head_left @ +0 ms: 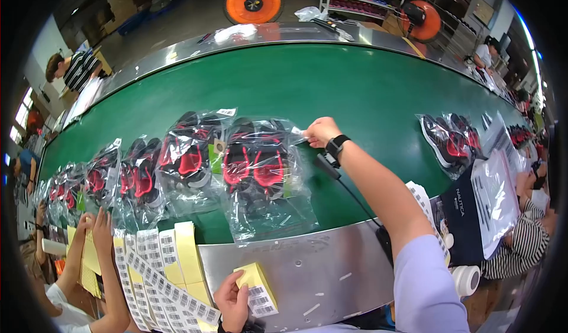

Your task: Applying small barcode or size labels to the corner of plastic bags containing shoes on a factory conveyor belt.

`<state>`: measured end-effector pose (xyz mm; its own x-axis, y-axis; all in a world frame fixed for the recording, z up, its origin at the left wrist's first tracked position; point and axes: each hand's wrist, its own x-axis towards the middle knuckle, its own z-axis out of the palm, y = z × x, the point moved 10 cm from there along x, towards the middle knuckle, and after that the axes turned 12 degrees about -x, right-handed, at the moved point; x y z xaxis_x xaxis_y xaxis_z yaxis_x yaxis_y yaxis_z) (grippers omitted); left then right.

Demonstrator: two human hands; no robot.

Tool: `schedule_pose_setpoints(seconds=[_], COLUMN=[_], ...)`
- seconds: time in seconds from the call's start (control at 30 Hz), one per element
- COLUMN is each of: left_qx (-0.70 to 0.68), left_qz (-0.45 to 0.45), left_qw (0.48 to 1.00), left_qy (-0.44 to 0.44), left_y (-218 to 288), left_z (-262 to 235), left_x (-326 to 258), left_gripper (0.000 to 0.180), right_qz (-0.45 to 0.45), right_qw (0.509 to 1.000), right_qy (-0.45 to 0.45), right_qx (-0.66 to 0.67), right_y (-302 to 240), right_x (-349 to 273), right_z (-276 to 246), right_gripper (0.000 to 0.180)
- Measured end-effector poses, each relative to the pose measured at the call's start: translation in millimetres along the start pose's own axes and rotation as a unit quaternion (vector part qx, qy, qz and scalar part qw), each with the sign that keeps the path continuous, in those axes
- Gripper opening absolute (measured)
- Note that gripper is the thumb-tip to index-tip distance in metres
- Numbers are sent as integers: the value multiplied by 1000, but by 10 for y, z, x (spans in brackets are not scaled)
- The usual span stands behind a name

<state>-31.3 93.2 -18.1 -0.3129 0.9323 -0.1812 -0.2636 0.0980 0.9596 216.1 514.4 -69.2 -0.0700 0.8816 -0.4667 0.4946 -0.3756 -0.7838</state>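
My right hand reaches across the green belt, its thumb and fingers pinched on a white label at the top right corner of a clear plastic bag. Inside that bag lies a pair of black and red sneakers. Near the front metal edge, my left hand holds a yellow-backed stack of barcode labels, thumb on top. To the left, several more bagged pairs of sneakers lie in a row; the neighbouring bag carries a white label at its top corner.
Barcode label strips hang over the metal ledge. A slim black device with a long arm stands beneath my right forearm. Another bagged pair lies right, near a dark bag. A co-worker's hands are at left.
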Motion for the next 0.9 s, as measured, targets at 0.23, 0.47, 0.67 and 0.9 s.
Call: schedule_pose_setpoints(seconds=[0.23,0.47,0.67,0.9], left_qx=[19,57,11,25], left_qz=[38,45,28,49], left_qw=[997,995,1000,998], left_qy=[61,68,2,-8], left_y=[-28,-73,11,-52], left_z=[-23,-64,188,103], left_x=[-73,-48,55,15], left_gripper=[31,31,26,23], right_qz=[-38,123,190,-103], right_qw=[994,780,526,778], right_qy=[43,252,118,306], right_qx=[91,-559,-820,-538], right_y=[-148,285,2008,1248], right_x=[-98,-382,-846,-802], right_z=[-176,-2774,-4671,-3305], right_gripper=[83,34,50,7])
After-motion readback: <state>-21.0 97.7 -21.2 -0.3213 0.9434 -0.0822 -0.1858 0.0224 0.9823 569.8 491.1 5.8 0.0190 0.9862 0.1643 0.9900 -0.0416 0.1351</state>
